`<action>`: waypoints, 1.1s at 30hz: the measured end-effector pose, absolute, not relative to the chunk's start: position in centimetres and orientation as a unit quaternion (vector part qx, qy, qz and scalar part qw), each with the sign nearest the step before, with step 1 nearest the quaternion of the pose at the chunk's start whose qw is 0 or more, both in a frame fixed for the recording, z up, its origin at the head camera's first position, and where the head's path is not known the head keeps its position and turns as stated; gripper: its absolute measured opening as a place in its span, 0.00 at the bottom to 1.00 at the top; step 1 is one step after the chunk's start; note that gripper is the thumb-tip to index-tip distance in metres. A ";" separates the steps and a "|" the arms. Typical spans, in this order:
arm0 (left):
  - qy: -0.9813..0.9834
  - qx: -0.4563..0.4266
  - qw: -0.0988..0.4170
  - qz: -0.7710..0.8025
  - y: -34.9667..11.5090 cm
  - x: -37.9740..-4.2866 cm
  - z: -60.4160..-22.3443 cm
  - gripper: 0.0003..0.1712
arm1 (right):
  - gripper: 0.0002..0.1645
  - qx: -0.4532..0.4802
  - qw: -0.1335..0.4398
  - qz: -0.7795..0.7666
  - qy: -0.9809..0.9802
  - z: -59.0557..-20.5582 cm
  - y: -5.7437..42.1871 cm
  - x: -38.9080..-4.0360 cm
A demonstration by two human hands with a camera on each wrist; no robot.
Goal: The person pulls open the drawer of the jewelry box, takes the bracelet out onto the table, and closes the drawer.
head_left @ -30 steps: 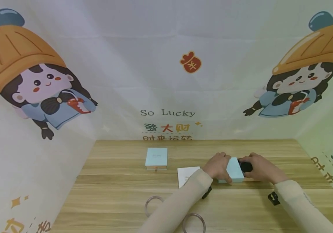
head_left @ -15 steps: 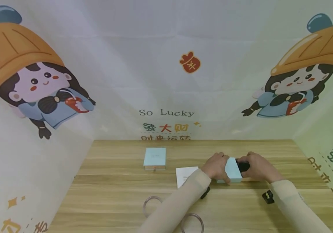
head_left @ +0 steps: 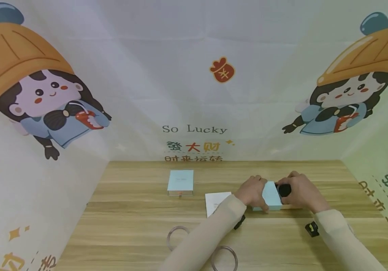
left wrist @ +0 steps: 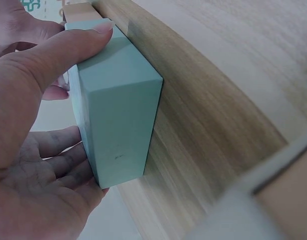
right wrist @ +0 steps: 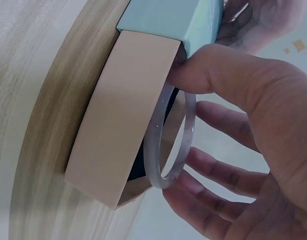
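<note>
My left hand (head_left: 252,191) grips a light blue box sleeve (left wrist: 121,127), thumb on one long side and fingers against another face in the left wrist view. A peach-coloured drawer (right wrist: 118,110) sticks out of the sleeve's right end. With my right hand (head_left: 303,192) I hold a pale, translucent bangle (right wrist: 153,147) between thumb and fingers. It stands tilted at the drawer's open side, its lower edge partly inside. A dark lining (right wrist: 137,167) shows behind it in the drawer. The far fingertips of my left hand are partly hidden by the box in the head view.
A second light blue box (head_left: 181,181), closed, stands at the back left of the table. A white printed card (head_left: 214,201) lies beside my left forearm. Two more bangles lie in front: one bangle (head_left: 168,241) left of that forearm, another bangle (head_left: 236,259) right of it.
The right hand has turned and raised slightly with the bangle at the drawer. My left hand keeps its hold on the sleeve. The head view has shifted a little.
</note>
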State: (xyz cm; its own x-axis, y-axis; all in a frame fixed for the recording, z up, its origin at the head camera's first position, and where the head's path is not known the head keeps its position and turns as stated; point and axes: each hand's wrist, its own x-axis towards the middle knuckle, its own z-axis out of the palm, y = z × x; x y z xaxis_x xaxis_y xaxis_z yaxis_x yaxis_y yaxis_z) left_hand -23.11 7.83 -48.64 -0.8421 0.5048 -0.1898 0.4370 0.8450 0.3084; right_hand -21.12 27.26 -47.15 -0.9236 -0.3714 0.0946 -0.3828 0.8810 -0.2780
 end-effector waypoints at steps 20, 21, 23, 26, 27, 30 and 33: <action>0.954 0.239 0.132 0.127 8.0 -22.8 -48.4 0.58 | 0.28 0.214 0.036 0.200 -0.956 -46.4 27.8 -15.8; 0.954 0.240 0.131 0.125 8.1 -22.9 -48.4 0.58 | 0.28 0.218 0.033 0.201 -0.954 -46.4 27.7 -15.5; 0.954 0.243 0.128 0.121 8.3 -22.9 -48.4 0.58 | 0.28 0.225 0.027 0.209 -0.951 -46.6 27.6 -14.9; 0.953 0.249 0.126 0.120 8.4 -23.0 -48.5 0.58 | 0.28 0.237 0.013 0.223 -0.946 -47.0 27.3 -14.2; 0.952 0.249 0.128 0.121 8.4 -23.0 -48.5 0.58 | 0.28 0.243 0.008 0.225 -0.943 -47.1 27.2 -13.9; 0.953 0.245 0.131 0.124 8.4 -23.1 -48.6 0.58 | 0.28 0.275 -0.002 0.236 -0.932 -47.8 26.8 -13.1; 0.953 0.243 0.131 0.123 8.4 -23.1 -48.7 0.58 | 0.29 0.311 -0.005 0.244 -0.919 -48.5 26.3 -12.2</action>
